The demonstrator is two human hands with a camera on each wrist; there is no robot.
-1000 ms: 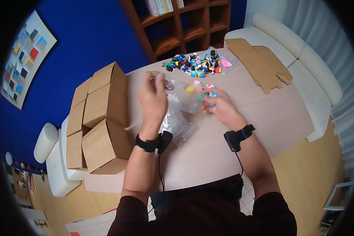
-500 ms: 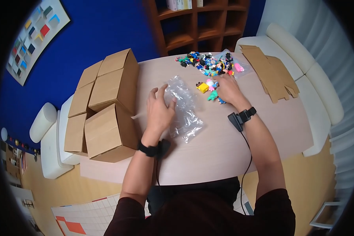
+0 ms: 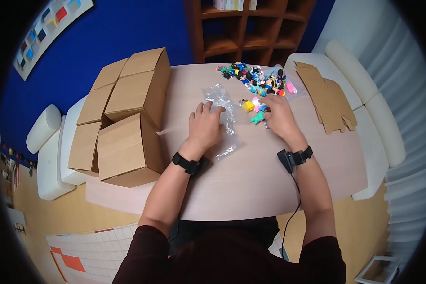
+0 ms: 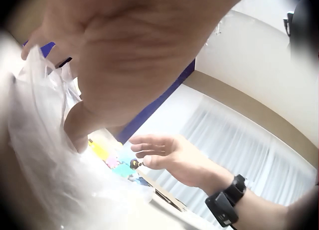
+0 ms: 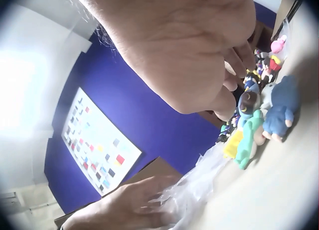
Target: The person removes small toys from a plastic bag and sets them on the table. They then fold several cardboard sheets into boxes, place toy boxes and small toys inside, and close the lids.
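Observation:
On the table lies a crumpled clear plastic bag, with my left hand over its left side. The fingers are loosely spread at the bag, and the thumb is right beside the plastic. My right hand hovers at a small group of toy figures, its fingers loosely extended. The group has a yellow figure, a pink and white one and a green one. Close under that hand in the right wrist view are a blue figure and a brown-and-blue one.
A pile of many small figures lies at the table's far side, with a pink figure on another clear bag. Cardboard boxes stand along the left. Flattened cardboard lies at the far right edge.
My left hand has let the bag down from the air onto the table and lies over it. The right hand went out toward the pile and drew back slightly to the small group.

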